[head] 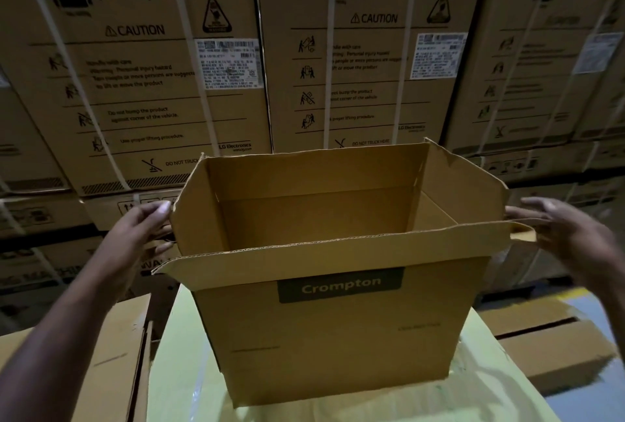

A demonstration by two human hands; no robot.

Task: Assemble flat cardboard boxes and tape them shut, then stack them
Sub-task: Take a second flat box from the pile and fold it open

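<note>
A brown cardboard box (338, 337) with a dark "Crompton" label stands upright on a pale yellow surface (182, 371), its top open and its inside empty. All of its top flaps stand up or lean outward. My left hand (142, 228) grips the left side flap at its outer edge, thumb on top. My right hand (568, 232) is at the right end of the box, fingers spread and touching the edge of the right flap.
A wall of large strapped cartons (162, 66) printed "Clamp bottom" and "CAUTION" rises right behind the box. Flat brown cardboard (111, 354) lies at the lower left, and more cartons (554, 350) sit low on the right beside a grey floor.
</note>
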